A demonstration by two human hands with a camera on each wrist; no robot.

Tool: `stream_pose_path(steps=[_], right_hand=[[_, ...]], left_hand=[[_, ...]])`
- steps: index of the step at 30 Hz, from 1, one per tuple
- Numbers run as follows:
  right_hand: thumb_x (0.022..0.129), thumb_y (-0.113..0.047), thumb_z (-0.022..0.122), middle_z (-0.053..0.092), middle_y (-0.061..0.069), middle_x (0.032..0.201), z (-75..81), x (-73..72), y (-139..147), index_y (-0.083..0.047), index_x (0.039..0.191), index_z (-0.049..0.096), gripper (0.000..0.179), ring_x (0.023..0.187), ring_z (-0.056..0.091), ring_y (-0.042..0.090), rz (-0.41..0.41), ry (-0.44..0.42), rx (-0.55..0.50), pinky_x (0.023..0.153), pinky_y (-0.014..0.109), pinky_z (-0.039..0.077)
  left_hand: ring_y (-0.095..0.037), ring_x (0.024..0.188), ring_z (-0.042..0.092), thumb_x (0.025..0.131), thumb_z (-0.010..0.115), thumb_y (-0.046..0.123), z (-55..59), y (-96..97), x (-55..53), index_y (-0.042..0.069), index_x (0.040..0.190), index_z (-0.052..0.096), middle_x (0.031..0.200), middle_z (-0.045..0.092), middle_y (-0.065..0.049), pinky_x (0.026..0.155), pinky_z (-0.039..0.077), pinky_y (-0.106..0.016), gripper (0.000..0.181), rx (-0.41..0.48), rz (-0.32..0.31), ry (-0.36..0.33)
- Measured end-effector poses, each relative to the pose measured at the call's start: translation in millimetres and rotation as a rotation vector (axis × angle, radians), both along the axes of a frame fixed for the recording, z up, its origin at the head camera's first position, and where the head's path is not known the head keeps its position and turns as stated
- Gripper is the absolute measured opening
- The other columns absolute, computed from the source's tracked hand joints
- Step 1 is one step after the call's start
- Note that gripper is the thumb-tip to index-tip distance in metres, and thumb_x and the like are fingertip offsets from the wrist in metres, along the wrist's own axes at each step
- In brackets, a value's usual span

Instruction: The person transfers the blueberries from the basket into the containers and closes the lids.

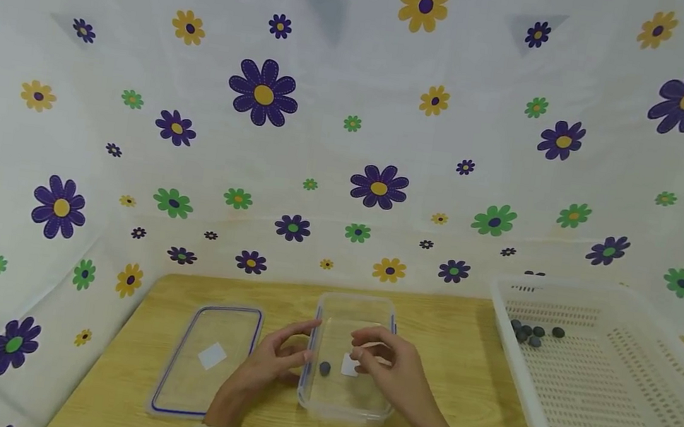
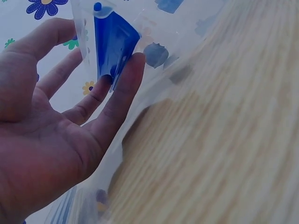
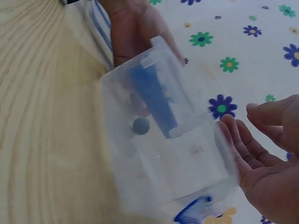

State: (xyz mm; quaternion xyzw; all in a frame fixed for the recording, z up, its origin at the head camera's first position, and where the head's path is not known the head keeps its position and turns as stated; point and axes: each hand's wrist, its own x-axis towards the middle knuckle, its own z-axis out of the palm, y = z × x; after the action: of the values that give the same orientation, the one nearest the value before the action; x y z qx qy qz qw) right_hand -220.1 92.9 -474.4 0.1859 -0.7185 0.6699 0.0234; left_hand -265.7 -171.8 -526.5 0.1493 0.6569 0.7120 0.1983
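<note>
A clear plastic food container (image 1: 351, 403) with blue side clips sits on the table without its lid. Inside, toward its left wall, lies one blueberry (image 1: 325, 368), dark and round with a small crown. My left hand (image 1: 264, 362) rests its fingertips against the container's left side, at the blue clip (image 2: 112, 42). Over the container's right part is my right hand (image 1: 393, 369), fingers loosely bent; the right wrist view shows a gap between thumb and fingers with nothing in it. A white label (image 1: 350, 365) shows beneath those fingers.
The blue-rimmed lid (image 1: 175, 364) lies flat on the wooden table (image 1: 457, 370) left of the container. To the right stands a large white slotted basket (image 1: 619, 411), with several blueberries (image 1: 537, 332) at its far left corner. A flower-print sheet (image 1: 323, 154) surrounds the table.
</note>
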Motion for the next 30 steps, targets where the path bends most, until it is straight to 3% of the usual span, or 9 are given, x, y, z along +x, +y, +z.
stream_pose_path(steps=[4,9,18,23,30], right_hand=[[0.099,-0.006,0.068,0.067,0.013,0.113,21.9,8.9,6.3,-0.007,0.118,0.07,0.019,0.099,0.071,0.031,-0.002,0.026,0.0,0.078,0.039,0.063],[0.099,-0.005,0.068,0.068,0.013,0.116,61.6,21.8,22.5,-0.006,0.121,0.069,0.022,0.1,0.07,0.029,-0.018,0.162,0.025,0.079,0.04,0.063],[0.098,0.001,0.067,0.069,0.005,0.119,126.2,26.1,74.2,-0.007,0.124,0.068,0.027,0.102,0.07,0.018,-0.17,0.366,0.231,0.082,0.029,0.061],[0.097,0.002,0.068,0.07,0.007,0.12,136.0,16.3,110.1,-0.008,0.126,0.069,0.031,0.103,0.067,0.005,-0.272,0.442,0.35,0.083,0.016,0.057],[0.096,-0.001,0.07,0.07,0.012,0.121,122.4,-2.8,151.3,-0.008,0.128,0.068,0.033,0.103,0.06,-0.008,-0.365,0.47,0.488,0.084,0.005,0.048]], left_hand=[[-0.036,0.12,0.061,0.101,0.065,0.009,-1.5,1.7,0.0,0.007,0.158,0.038,0.151,0.035,-0.024,0.09,0.058,-0.053,0.063,0.005,-0.011,0.01],[-0.036,0.121,0.061,0.101,0.066,0.009,-2.0,3.8,0.2,0.006,0.158,0.037,0.151,0.034,-0.026,0.089,0.058,-0.053,0.065,0.017,-0.01,0.019],[-0.039,0.122,0.059,0.102,0.065,0.01,-1.2,0.1,0.9,0.008,0.158,0.037,0.151,0.034,-0.027,0.09,0.058,-0.052,0.063,0.015,-0.013,0.016],[-0.039,0.123,0.06,0.103,0.064,0.012,-0.2,0.0,0.2,0.009,0.159,0.037,0.151,0.036,-0.028,0.092,0.058,-0.052,0.063,0.013,-0.019,0.018],[-0.039,0.12,0.06,0.102,0.065,0.01,-2.1,-0.3,1.4,0.007,0.159,0.036,0.151,0.034,-0.026,0.089,0.059,-0.053,0.064,0.025,-0.01,0.007]])
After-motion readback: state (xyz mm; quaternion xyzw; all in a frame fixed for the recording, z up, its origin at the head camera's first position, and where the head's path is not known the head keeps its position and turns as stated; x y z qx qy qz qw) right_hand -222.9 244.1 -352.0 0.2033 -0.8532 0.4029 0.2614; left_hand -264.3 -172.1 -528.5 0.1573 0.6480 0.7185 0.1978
